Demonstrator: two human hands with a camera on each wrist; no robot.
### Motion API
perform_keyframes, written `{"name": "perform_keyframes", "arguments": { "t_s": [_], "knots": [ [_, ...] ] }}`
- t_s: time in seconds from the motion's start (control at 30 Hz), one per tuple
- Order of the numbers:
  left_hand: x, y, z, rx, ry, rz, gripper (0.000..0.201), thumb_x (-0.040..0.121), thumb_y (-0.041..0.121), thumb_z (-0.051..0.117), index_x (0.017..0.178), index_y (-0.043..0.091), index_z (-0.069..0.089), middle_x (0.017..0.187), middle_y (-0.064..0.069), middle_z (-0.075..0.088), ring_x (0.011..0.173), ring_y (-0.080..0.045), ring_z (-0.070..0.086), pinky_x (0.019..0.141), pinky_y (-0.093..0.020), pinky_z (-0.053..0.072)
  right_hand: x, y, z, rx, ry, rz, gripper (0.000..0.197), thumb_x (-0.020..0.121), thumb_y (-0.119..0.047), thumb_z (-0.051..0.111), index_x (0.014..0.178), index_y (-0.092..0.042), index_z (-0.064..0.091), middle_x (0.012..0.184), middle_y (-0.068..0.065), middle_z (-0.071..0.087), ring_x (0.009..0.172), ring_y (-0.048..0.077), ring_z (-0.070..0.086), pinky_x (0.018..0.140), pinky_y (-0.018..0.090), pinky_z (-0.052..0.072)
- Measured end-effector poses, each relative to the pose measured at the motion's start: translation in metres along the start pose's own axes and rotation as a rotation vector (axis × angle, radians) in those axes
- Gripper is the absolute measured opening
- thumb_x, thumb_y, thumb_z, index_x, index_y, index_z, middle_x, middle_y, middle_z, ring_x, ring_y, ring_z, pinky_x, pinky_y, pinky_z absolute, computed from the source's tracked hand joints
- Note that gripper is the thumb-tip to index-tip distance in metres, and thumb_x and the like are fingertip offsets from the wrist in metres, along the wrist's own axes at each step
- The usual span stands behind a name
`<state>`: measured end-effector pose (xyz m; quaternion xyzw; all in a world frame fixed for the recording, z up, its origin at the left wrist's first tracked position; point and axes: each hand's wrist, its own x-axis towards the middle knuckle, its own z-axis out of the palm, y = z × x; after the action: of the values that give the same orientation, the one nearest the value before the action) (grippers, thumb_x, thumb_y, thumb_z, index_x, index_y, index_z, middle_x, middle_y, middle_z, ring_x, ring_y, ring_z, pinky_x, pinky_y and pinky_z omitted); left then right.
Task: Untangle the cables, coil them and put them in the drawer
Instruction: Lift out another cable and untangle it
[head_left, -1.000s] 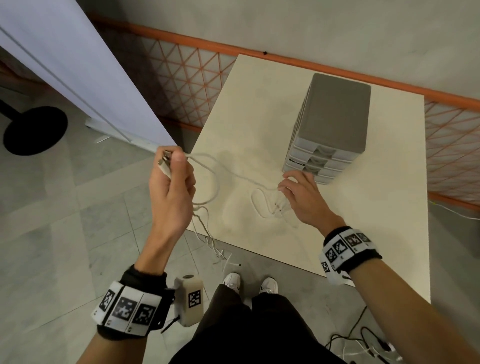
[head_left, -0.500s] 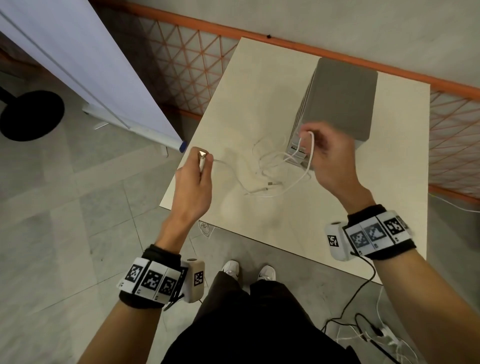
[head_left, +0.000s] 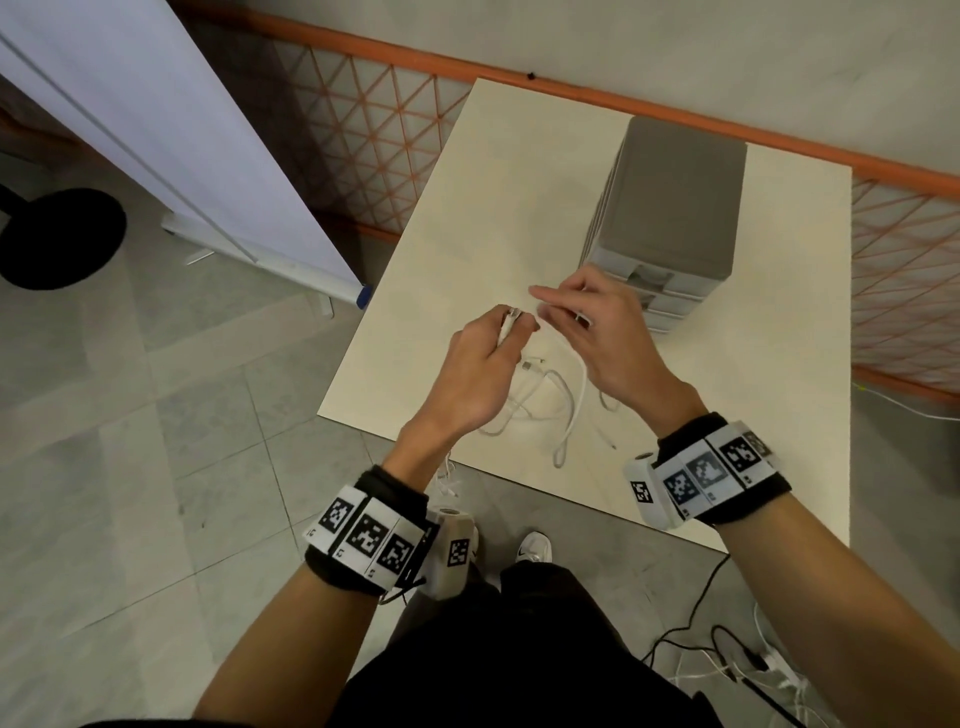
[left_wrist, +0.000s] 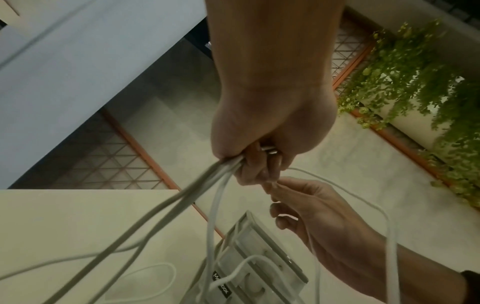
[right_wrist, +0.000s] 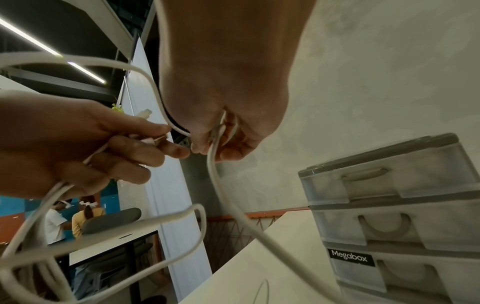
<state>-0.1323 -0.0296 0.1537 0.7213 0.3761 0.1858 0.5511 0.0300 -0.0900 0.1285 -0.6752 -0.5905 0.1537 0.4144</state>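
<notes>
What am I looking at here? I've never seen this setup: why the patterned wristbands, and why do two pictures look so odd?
There is no robot: a person works with bare hands and wears three cameras. The head view looks down from the forehead; the other two views come from small cameras strapped at each wrist, looking along the hand, hence the strange low angles. The black-and-white patterned wristbands sit on both wrists beside those cameras.

On the cream table stands a small grey drawer unit, labelled Megabox, with its drawers closed. In front of it lie loose white cables, looped over one another and not yet coiled.

The left hand grips several cable strands with a plug end sticking out of the fist. The right hand pinches another strand close beside it. Both hands are raised above the table.
</notes>
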Motion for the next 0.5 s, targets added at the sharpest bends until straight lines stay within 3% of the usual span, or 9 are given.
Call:
{"name": "perform_keyframes", "arguments": {
  "t_s": [0.07,0.2,0.33,0.4,0.5],
  "knots": [
    [0.001,0.002,0.002,-0.022,0.02,-0.027,0.028,0.106,0.028,0.045,0.088,0.02,0.065,0.06,0.014,0.052,0.053,0.003,0.049,0.057,-0.017,0.035,-0.001,0.0,0.0,-0.033,-0.005,-0.045,0.027,0.098,-0.016,0.06,0.122,-0.008,0.07,0.093,0.0,0.054,0.078,0.005,0.055,0.074,0.017,0.045],
    [0.001,0.011,0.0,-0.198,0.013,-0.094,0.032,0.106,0.029,0.046,0.084,0.014,0.065,0.047,0.017,0.042,0.044,-0.002,0.037,0.049,-0.017,0.03,-0.001,-0.002,0.0,-0.194,0.018,-0.115,0.029,0.099,-0.013,0.059,0.125,-0.006,0.068,0.091,0.007,0.053,0.071,0.019,0.055,0.065,0.033,0.05],
    [0.0,0.013,-0.004,-0.126,0.079,-0.042,0.035,0.105,0.025,0.048,0.083,-0.001,0.057,0.058,0.013,0.046,0.049,-0.001,0.038,0.054,-0.022,0.033,0.0,-0.008,0.003,-0.148,-0.013,-0.128,0.03,0.098,-0.013,0.059,0.127,-0.007,0.067,0.092,0.003,0.056,0.075,0.016,0.056,0.068,0.025,0.046],
    [-0.003,0.009,-0.014,-0.105,0.129,-0.04,0.031,0.105,0.022,0.048,0.077,0.009,0.054,0.061,0.01,0.046,0.05,0.001,0.04,0.052,-0.018,0.034,-0.001,-0.008,0.003,-0.108,-0.062,-0.078,0.029,0.099,-0.016,0.059,0.126,-0.012,0.068,0.089,-0.004,0.058,0.077,0.015,0.055,0.072,0.024,0.044],
    [-0.011,0.0,-0.04,-0.046,0.161,-0.045,0.033,0.105,0.023,0.047,0.072,0.019,0.048,0.061,0.011,0.045,0.05,0.0,0.04,0.051,-0.017,0.033,-0.006,-0.008,0.004,-0.064,-0.16,-0.011,0.024,0.098,-0.015,0.06,0.12,-0.013,0.071,0.083,-0.007,0.061,0.074,0.01,0.053,0.072,0.016,0.037]
  ]
}}
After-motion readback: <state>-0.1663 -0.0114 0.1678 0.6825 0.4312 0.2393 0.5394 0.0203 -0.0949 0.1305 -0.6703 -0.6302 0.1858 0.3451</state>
